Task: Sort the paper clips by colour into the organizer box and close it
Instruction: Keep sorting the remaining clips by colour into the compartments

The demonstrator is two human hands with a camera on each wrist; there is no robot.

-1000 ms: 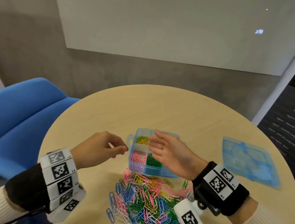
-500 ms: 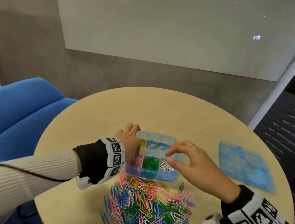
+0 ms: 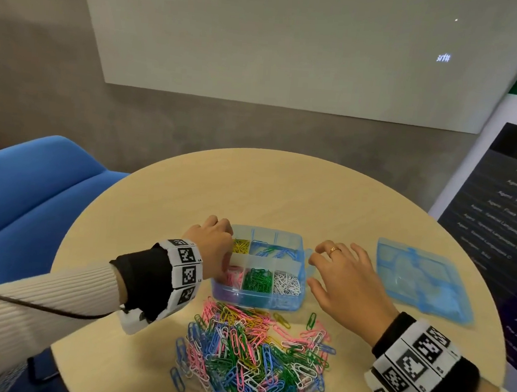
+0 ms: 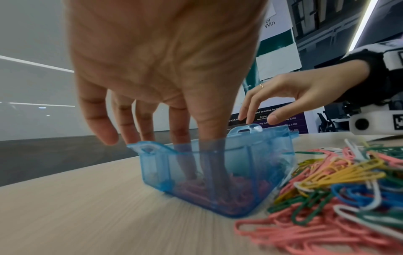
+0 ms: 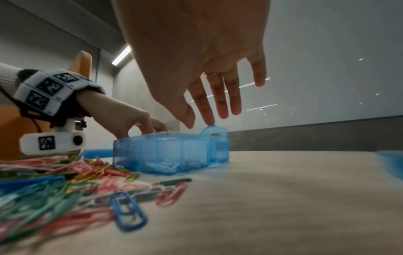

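Head view is showing a round wooden table (image 3: 282,191) with a blue chair (image 3: 34,196) standing just beside it on the left. A loose heap of mixed paper clips (image 3: 250,356) is lying on the near part of the table, touching the front wall of the translucent blue organizer box (image 3: 302,269), which is sitting open near the table's middle. The box's lid (image 3: 420,286) is lying flat, well apart to the right. Yellow and blue clips are showing in the box's middle row; pink clips (image 3: 235,279), green clips (image 3: 256,280) and white clips (image 3: 287,284) are filling the front row. The left hand (image 3: 209,250) is reaching into the front left compartment, thumb and forefinger dipping down onto the pink clips; whether they are pinching one I cannot tell. The right hand (image 3: 346,283) is hovering at the box's right end, fingers spread and relaxed, holding nothing, one fingertip (image 5: 210,123) touching the box's end tab (image 5: 214,132).
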